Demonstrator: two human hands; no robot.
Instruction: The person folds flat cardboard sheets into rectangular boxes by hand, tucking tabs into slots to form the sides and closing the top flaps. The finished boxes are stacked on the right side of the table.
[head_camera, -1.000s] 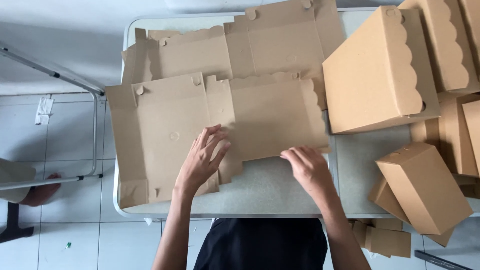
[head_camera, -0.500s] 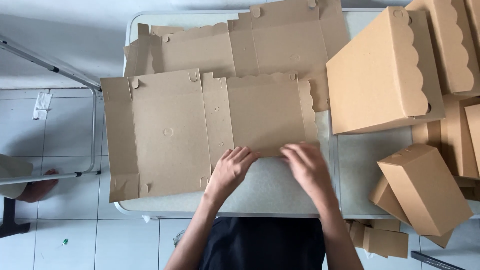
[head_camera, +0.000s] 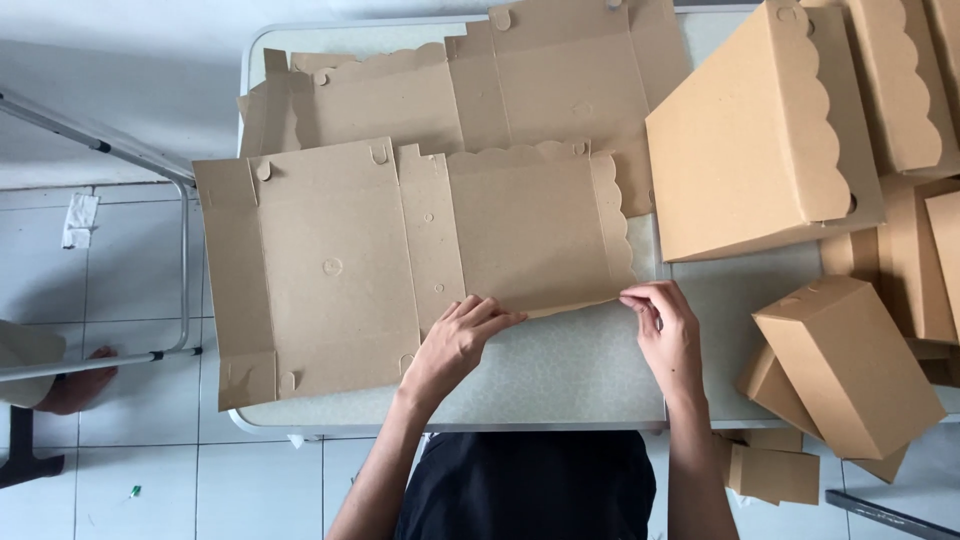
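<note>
The left hand (head_camera: 460, 340) is laid palm down on the near edge of the flat cardboard box blank (head_camera: 400, 265), fingers spread and loosely curled over the edge near its narrow middle panel; nothing is clasped. The right hand (head_camera: 665, 330) is closed in a pinch on the blank's near right corner, thumb and fingertips pressed on the scalloped flap. The blank is spread unfolded across the grey desk (head_camera: 570, 370), its left end reaching past the desk's left edge. A second flat blank (head_camera: 480, 85) is seen behind it, partly covered by it. To the right, a large folded box (head_camera: 750, 150) with a scalloped lid edge is stood on the desk, just beside the blank's right flap. A smaller folded box (head_camera: 850, 360) is tilted off the desk's right corner, with more boxes stacked behind and below it. A white tiled floor (head_camera: 130, 300) and a metal frame (head_camera: 180, 250) are seen at left.
</note>
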